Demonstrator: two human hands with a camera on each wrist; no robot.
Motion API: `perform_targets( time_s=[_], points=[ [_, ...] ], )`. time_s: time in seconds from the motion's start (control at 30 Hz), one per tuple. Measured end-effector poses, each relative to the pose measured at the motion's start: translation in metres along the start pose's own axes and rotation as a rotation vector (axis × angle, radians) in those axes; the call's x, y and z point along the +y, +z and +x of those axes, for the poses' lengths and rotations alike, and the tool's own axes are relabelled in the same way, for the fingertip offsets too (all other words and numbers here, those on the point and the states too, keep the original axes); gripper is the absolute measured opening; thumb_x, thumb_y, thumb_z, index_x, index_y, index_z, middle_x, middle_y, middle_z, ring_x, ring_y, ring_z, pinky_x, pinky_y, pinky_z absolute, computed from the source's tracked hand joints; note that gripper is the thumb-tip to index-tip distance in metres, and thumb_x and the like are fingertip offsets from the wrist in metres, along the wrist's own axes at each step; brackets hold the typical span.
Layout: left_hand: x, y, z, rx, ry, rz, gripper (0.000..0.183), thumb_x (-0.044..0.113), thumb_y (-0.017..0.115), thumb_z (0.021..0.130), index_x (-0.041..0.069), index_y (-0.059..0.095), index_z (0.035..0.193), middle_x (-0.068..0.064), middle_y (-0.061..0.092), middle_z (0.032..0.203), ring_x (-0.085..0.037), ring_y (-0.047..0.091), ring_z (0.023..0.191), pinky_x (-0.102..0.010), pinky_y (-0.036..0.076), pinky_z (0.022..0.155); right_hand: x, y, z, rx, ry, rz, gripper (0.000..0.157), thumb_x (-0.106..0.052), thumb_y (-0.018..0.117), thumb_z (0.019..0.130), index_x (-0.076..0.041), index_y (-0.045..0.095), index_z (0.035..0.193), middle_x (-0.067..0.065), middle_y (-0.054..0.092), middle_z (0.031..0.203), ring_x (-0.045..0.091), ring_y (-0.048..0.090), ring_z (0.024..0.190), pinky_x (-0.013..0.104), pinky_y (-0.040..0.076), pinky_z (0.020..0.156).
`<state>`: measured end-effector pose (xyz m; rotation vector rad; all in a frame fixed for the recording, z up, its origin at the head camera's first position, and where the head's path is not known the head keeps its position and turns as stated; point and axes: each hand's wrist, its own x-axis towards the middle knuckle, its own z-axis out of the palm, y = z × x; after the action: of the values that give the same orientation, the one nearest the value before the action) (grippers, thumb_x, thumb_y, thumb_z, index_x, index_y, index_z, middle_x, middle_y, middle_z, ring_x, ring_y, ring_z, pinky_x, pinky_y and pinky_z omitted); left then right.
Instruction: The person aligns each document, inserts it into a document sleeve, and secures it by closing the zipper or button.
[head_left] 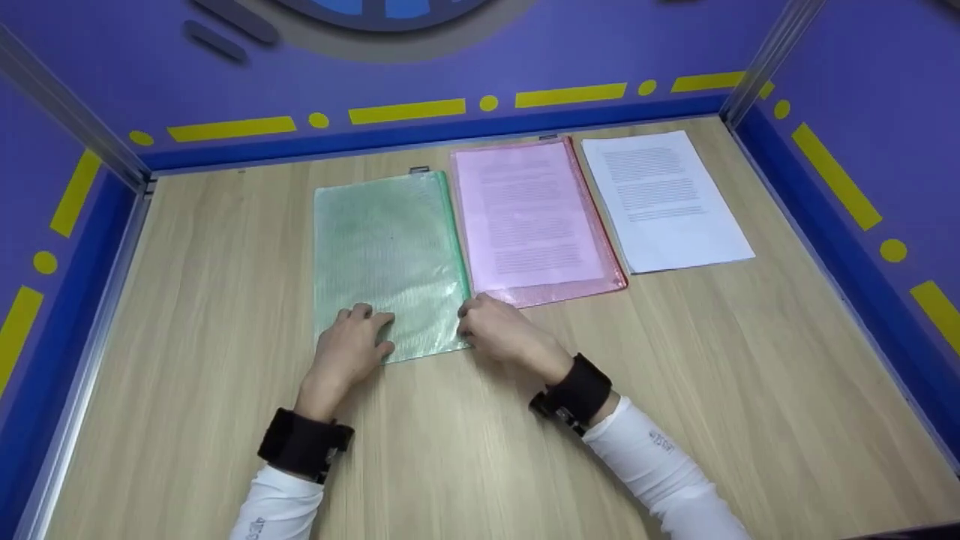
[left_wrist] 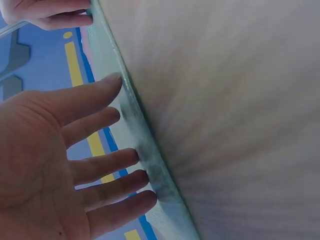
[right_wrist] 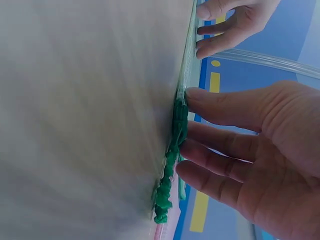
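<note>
A green translucent zip folder [head_left: 382, 247] lies flat on the table in the head view. My left hand [head_left: 349, 349] rests on its lower left part. In the left wrist view the left fingertips [left_wrist: 131, 156] touch the folder's surface, spread apart and not curled round it. At the folder's lower right corner is my right hand [head_left: 499, 326]. Seen from the right wrist, its thumb and fingertips [right_wrist: 197, 95] touch the folder beside the dark green zipper end [right_wrist: 179, 125], fairly straight. Part of that corner is hidden under the hand in the head view.
Right of the green folder lies a pink zip folder [head_left: 536, 217] with a printed sheet inside. Farther right is a stack of white printed paper [head_left: 667, 202]. Purple walls [head_left: 390, 82] bound the wooden table [head_left: 210, 300] at the back and sides.
</note>
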<state>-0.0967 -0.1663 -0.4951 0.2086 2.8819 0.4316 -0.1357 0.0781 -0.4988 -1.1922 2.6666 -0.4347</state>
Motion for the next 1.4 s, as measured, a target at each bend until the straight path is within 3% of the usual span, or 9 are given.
perform_targets(
  time_s=[0.3,0.47,0.63,0.77,1.03,1.27,1.4],
  points=[
    [-0.009,-0.004,0.008,-0.022,-0.064,-0.055,0.051,0.024,0.069,0.092,0.001,0.057,0.136,-0.033,0.046,0.144,-0.052,0.045,0.133,-0.061,0.047,0.102,-0.012,0.002,0.022,-0.021,0.017,0.002,0.010,-0.010,0.069,0.090,-0.008,0.079,0.092,0.013,0.071,0.114,0.030,0.063,0.100,0.039,0.054,0.087],
    [-0.016,-0.004,0.013,-0.026,-0.075,-0.086,0.052,0.025,0.066,0.094,0.002,0.054,0.139,-0.034,0.041,0.147,-0.053,0.038,0.138,-0.063,0.045,0.103,-0.014,0.002,0.030,-0.025,0.026,-0.012,0.010,-0.007,0.068,0.088,-0.008,0.078,0.090,0.009,0.071,0.105,0.028,0.062,0.094,0.038,0.053,0.082],
    [-0.019,-0.006,0.011,-0.022,-0.117,-0.070,0.053,0.026,0.064,0.095,0.002,0.052,0.141,-0.034,0.038,0.150,-0.053,0.036,0.139,-0.064,0.045,0.103,-0.016,0.002,0.036,-0.048,0.041,0.010,0.013,-0.009,0.067,0.091,-0.009,0.078,0.097,0.009,0.072,0.110,0.028,0.062,0.099,0.037,0.053,0.087],
    [-0.015,-0.005,0.005,0.016,-0.124,-0.046,0.049,0.025,0.065,0.094,0.000,0.057,0.136,-0.033,0.045,0.145,-0.053,0.043,0.133,-0.063,0.050,0.097,-0.017,0.003,0.040,-0.062,0.040,0.018,0.014,-0.010,0.066,0.092,-0.009,0.078,0.099,0.010,0.071,0.115,0.030,0.062,0.103,0.039,0.054,0.090],
    [-0.007,-0.001,0.006,0.071,-0.047,-0.037,0.040,0.019,0.068,0.091,0.002,0.065,0.126,-0.027,0.059,0.134,-0.051,0.058,0.116,-0.058,0.053,0.092,-0.012,0.006,0.043,-0.029,0.010,0.033,0.011,-0.014,0.069,0.090,-0.008,0.077,0.092,0.014,0.070,0.122,0.034,0.063,0.105,0.042,0.053,0.094],
    [-0.006,-0.001,0.011,0.040,-0.060,-0.021,0.040,0.020,0.067,0.091,0.002,0.065,0.127,-0.027,0.058,0.134,-0.051,0.058,0.116,-0.058,0.052,0.093,-0.004,0.004,0.041,-0.072,0.051,0.150,0.031,-0.025,0.066,0.093,-0.009,0.072,0.119,0.015,0.062,0.138,0.036,0.058,0.123,0.044,0.048,0.106],
    [-0.006,-0.002,0.013,0.034,-0.078,-0.021,0.040,0.021,0.066,0.092,0.003,0.065,0.128,-0.028,0.056,0.138,-0.051,0.057,0.118,-0.058,0.052,0.094,-0.004,0.002,0.040,-0.102,0.077,0.162,0.038,-0.029,0.064,0.095,-0.010,0.067,0.128,0.016,0.056,0.144,0.034,0.055,0.129,0.043,0.044,0.111]
  ],
)
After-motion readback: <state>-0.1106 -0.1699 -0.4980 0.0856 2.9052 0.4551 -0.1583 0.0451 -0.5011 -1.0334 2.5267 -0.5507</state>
